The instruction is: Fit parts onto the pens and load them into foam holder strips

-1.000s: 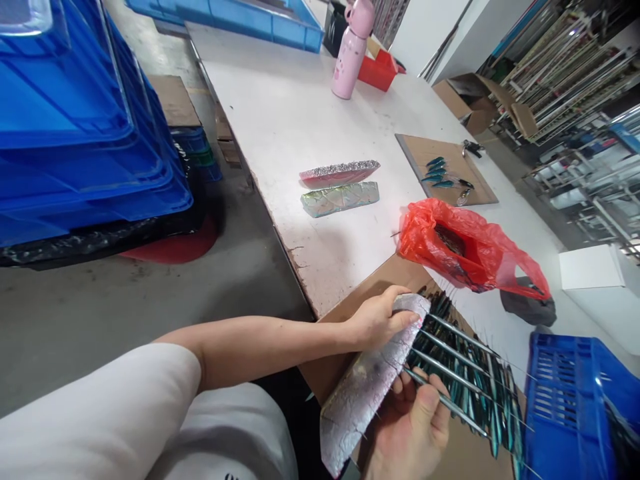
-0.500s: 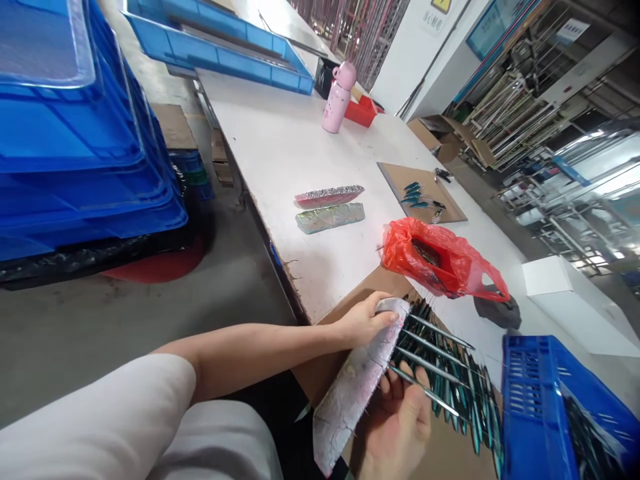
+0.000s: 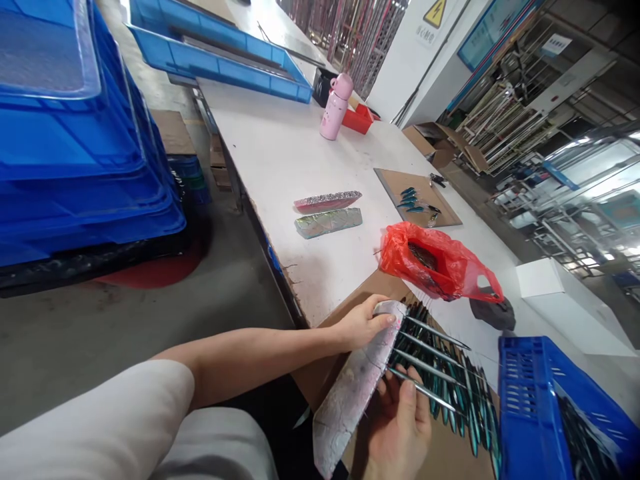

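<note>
My left hand (image 3: 363, 325) grips the upper end of a long whitish foam strip (image 3: 345, 400), thumb on its face. Several slender, pointed silver lure-like pieces (image 3: 430, 363) stick out in a row from the strip's right side. At the lowest of them is my right hand (image 3: 403, 420), its fingers and thumb closed around the slim piece near the strip. Beneath lie many dark teal, glossy pieces (image 3: 475, 423) of similar shape, lined up on a brown cardboard sheet (image 3: 440, 453). The strip partly hides the right fingertips.
A red plastic bag (image 3: 440, 267) and a blue crate (image 3: 533, 407) sit to the right. Farther back are two foam strips (image 3: 329, 222), a board with small teal pieces (image 3: 443, 203), a pink bottle (image 3: 336, 107) and a blue tray (image 3: 225, 70). Blue bins (image 3: 65, 147) are stacked at left.
The view has shifted slightly. Both hands keep their holds on the strip and the lowest silver piece, with hardly any visible movement.
</note>
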Tool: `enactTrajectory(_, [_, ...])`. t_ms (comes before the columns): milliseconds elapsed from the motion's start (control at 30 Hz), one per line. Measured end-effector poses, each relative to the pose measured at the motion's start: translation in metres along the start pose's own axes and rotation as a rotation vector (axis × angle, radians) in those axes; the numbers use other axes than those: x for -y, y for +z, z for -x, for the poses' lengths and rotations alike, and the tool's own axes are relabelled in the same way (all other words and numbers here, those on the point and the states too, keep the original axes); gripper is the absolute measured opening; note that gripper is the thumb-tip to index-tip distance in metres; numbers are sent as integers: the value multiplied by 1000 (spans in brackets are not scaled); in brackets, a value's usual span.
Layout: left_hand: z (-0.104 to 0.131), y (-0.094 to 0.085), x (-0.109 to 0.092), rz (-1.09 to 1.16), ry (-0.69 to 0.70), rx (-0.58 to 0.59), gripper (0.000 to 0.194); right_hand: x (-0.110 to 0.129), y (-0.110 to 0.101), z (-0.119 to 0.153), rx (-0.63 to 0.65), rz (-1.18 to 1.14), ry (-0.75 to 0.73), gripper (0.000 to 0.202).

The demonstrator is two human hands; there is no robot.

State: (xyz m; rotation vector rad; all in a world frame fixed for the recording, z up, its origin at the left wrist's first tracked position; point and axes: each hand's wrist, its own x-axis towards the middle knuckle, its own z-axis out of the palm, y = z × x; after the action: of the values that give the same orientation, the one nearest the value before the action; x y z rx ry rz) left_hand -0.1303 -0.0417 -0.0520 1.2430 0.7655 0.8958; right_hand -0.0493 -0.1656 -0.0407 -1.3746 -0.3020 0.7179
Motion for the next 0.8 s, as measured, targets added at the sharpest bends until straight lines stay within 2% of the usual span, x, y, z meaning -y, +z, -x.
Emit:
enactTrajectory(267, [-1, 1, 2, -30, 9, -17, 43, -2, -2, -2, 7, 36, -9, 32])
enactTrajectory(400, [1, 0, -4, 21, 2, -23, 43, -1, -2, 3, 75, 41, -8, 42])
enactTrajectory(467, [2, -1, -8, 59, -15, -33, 44, -1, -9, 6, 129, 57, 22, 46])
enactTrajectory(567, [2, -3, -12, 112, -38, -43, 46, 1, -40, 2, 120, 210, 18, 49])
enactTrajectory(633, [2, -5, -15, 146, -44, -50, 47, 8, -70, -7, 12, 403, -39, 52])
enactTrajectory(733, [1, -4, -16, 194, -59, -77, 47, 25, -109, -26, -144, 837, -114, 53])
enactTrajectory(800, [0, -3, -15, 213, -71, -99, 47, 36, -115, -39, -116, 1102, -103, 51])
